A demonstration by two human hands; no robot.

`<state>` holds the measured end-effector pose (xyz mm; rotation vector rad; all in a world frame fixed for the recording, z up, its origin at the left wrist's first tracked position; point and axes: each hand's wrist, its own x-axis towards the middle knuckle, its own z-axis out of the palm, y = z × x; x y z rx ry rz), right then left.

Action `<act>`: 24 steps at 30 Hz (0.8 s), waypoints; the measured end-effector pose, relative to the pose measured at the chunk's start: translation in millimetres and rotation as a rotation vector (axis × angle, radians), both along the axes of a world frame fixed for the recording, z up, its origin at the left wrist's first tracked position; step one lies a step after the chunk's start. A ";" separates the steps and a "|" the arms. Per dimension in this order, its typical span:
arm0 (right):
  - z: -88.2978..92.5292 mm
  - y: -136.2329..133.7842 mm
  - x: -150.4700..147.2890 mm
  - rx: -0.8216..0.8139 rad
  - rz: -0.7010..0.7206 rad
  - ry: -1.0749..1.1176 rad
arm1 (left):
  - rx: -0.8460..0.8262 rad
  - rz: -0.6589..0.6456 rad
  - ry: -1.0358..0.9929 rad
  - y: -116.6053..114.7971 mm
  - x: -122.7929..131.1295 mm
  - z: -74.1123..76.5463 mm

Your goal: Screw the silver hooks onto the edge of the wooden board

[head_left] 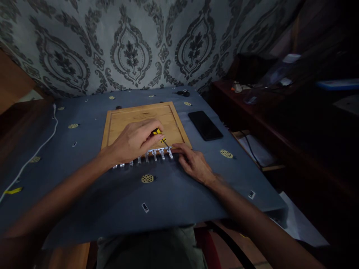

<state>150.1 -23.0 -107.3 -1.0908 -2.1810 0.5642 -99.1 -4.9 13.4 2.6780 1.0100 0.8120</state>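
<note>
My left hand (134, 138) is closed around a small yellow-and-black screwdriver (157, 132), above the front of a wooden board (140, 114). The screwdriver's shaft slants down to the right, its tip at the right end of a shiny metal hook rail (154, 154). Several hooks of this rail stick out over the board's near edge, and my left hand and wrist cover part of it. My right hand (195, 164) grips the rail's right end, with the index finger stretched along it and the other fingers bent beside the last hook.
On the blue patterned tablecloth (112, 209), a black phone (205, 125) lies right of the board. A small dark object (183, 93) sits at the back. Along the left runs a white cable (40, 147). A dark red desk (232, 97) with a clear bottle (275, 76) stands right.
</note>
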 end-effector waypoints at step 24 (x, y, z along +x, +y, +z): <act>2.1 -0.3 -2.0 0.001 0.012 0.027 | 0.028 0.297 -0.223 -8.1 37.5 -18.0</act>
